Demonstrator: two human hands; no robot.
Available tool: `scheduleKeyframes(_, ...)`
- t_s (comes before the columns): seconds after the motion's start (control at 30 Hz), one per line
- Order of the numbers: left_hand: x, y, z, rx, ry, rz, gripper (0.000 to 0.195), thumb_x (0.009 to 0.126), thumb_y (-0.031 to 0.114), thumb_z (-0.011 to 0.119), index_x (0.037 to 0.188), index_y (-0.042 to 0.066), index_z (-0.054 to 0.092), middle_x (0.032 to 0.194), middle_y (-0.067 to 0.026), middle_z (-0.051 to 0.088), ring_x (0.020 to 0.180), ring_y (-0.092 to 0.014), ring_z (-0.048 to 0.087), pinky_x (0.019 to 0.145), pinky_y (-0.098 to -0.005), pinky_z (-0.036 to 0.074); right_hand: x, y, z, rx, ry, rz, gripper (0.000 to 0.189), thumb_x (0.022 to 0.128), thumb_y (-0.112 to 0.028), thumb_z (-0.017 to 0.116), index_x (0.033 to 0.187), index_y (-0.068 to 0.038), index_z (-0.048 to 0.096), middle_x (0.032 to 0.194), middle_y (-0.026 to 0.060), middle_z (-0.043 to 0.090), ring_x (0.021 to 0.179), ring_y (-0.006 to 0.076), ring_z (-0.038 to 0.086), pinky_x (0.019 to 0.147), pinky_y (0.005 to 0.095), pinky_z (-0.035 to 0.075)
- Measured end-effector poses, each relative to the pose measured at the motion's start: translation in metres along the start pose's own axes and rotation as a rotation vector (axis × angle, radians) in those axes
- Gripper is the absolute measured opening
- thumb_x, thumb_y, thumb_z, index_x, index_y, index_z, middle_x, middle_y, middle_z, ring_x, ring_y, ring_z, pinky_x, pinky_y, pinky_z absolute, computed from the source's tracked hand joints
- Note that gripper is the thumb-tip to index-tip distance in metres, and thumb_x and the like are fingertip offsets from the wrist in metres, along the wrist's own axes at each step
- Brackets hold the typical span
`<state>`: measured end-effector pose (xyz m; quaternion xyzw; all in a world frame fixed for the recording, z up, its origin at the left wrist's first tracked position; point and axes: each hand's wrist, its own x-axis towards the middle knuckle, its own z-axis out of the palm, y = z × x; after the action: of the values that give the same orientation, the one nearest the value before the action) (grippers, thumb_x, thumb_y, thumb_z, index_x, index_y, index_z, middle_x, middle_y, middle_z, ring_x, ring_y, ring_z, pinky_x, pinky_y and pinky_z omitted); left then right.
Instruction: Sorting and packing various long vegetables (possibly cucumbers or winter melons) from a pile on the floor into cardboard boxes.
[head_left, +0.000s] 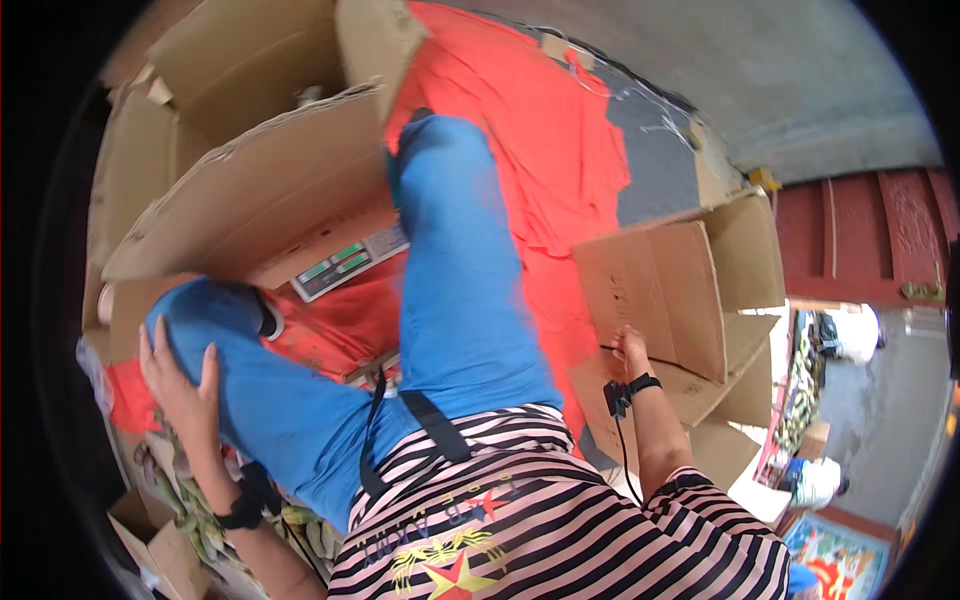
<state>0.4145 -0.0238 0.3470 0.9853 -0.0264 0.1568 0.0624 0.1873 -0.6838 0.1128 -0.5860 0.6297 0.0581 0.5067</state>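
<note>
My left hand (180, 382) rests on the left knee of my blue trousers (247, 390), its fingers apart and holding nothing. Over at the right, my right hand (630, 345) has curled fingers close to the side of a cardboard box (649, 292). Whether those fingers grip the box or only lie near it is hidden. In front of my knees stands a large open cardboard box (277, 180). At its base sits a digital scale, whose display panel (349, 261) shows beside my leg.
A red sheet (517, 150) covers much of the floor. More cardboard (675, 390) lies under the right-hand box. What look like ears of corn (184, 517) lie behind me at left, beside a small box (161, 547). Two people (855, 334) are beyond the red door (862, 232).
</note>
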Motion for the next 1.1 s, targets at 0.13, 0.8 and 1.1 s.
scheduleKeyframes(0.13, -0.001, 0.013, 0.008, -0.064, 0.025, 0.005, 0.069, 0.078, 0.024, 0.068, 0.137, 0.007, 0.037, 0.142, -0.024, 0.03, 0.131, -0.039, 0.029, 0.108, -0.0449, 0.024, -0.024, -0.037, 0.064, -0.321, -0.286, -0.177, 0.027, 0.091, -0.033, 0.05, 0.085, -0.009, 0.061, 0.076, 0.0, 0.06, 0.064, 0.0098, 0.054, 0.059, 0.0271, 0.044)
scheduleKeyframes(0.8, -0.02, 0.0, 0.003, -0.206, 0.147, -0.064, 0.074, 0.078, 0.028, 0.069, 0.138, 0.003, 0.033, 0.143, -0.0257, 0.025, 0.131, -0.041, 0.027, 0.107, -0.0447, 0.026, -0.404, -0.249, 0.091, -0.104, -0.766, -1.492, 0.014, 0.087, -0.01, 0.06, 0.093, 0.001, 0.067, 0.082, 0.0061, 0.063, 0.071, 0.0111, 0.058, 0.066, 0.0239, 0.047)
scheduleKeyframes(1.1, -0.007, 0.002, -0.021, -0.191, -0.015, -0.127, 0.073, 0.071, 0.027, 0.074, 0.132, 0.004, 0.04, 0.14, -0.0235, 0.031, 0.127, -0.039, 0.032, 0.105, -0.0443, 0.03, -0.509, -0.288, 0.095, -0.07, -1.782, -1.619, 0.028, 0.082, -0.008, 0.065, 0.106, 0.005, 0.064, 0.089, 0.0122, 0.06, 0.078, 0.0214, 0.057, 0.065, 0.0302, 0.046)
